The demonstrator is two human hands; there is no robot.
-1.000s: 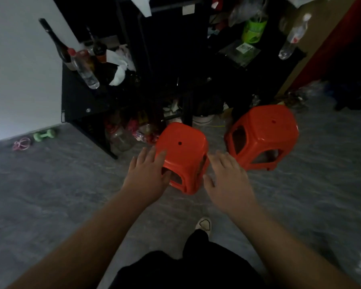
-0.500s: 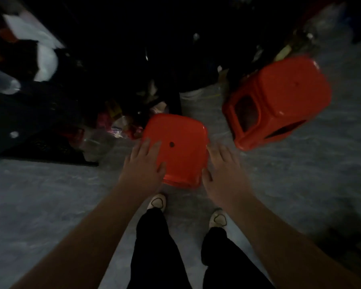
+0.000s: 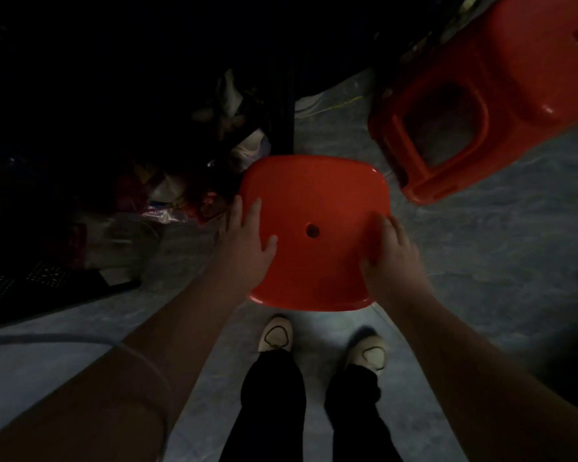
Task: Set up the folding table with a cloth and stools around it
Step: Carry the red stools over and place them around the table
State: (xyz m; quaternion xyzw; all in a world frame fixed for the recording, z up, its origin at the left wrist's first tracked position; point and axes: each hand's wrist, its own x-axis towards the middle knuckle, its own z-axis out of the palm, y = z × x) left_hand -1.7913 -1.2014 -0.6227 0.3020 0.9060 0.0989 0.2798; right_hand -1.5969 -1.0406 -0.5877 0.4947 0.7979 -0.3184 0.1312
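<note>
- We stand over the near red stool (image 3: 314, 235), which sits on the grey floor (image 3: 481, 245) just ahead of our shoes (image 3: 276, 335); its seat faces up at us, with a small round hole near the middle.
- Our left hand (image 3: 247, 238) lies on the seat's left edge, fingers loosely spread and fairly straight, thumb resting on top toward the hole; our right hand (image 3: 392, 251) takes the right edge, fingers curled over the rim and thumb on the seat.
- The light is poor, so whether the left fingertips hook under the rim we cannot tell; it looks more like a flat press than a grip.
- The step in hand, as we judge it, is lifting this stool to carry it to the table; before raising it we would curl the left fingers under the rim to match the right, so the load is shared and the seat stays level.
- A second red stool (image 3: 481, 105) lies tipped to the upper right, near but apart; dark shelving with bags and clutter (image 3: 167, 195) crowds the far side; we should lift straight up and draw back toward ourselves, clear of both.
- No folding table or cloth is in view.
</note>
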